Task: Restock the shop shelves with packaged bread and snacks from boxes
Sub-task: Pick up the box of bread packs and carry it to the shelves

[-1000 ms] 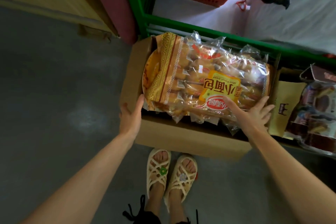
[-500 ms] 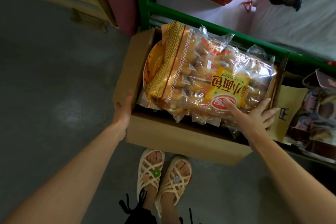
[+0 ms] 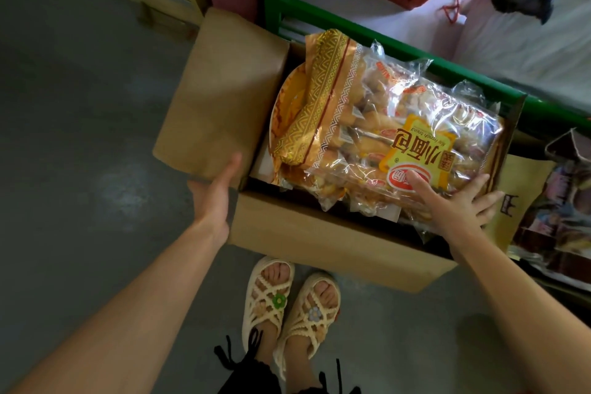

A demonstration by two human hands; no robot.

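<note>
A: Where is the bread bag [image 3: 383, 137] sitting?

B: It is lying on top in the open cardboard box [image 3: 319, 243] on the floor, right by the green shelf [image 3: 351, 25].

A: What are the hands doing?

B: They are staying apart. The left hand [image 3: 214, 192] is holding the edge of the box flap [image 3: 224, 99]. The right hand [image 3: 454, 201] is pressing flat on the bag's near corner with its fingers spread, not gripping.

A: Is the bag looking heavy?

B: I am guessing it is light and squishy. The plastic is looking shiny and slippery. The little breads inside are probably going to squash if squeezed hard.

A: So where is a good place for holding it?

B: I am thinking both short ends, with the fingers slipping underneath.

A: Is there room for lifting?

B: Straight up is looking open. The green bar is sitting close behind the box, and snack packs [image 3: 559, 217] are crowding the right side. More floor is showing on the left.
</note>
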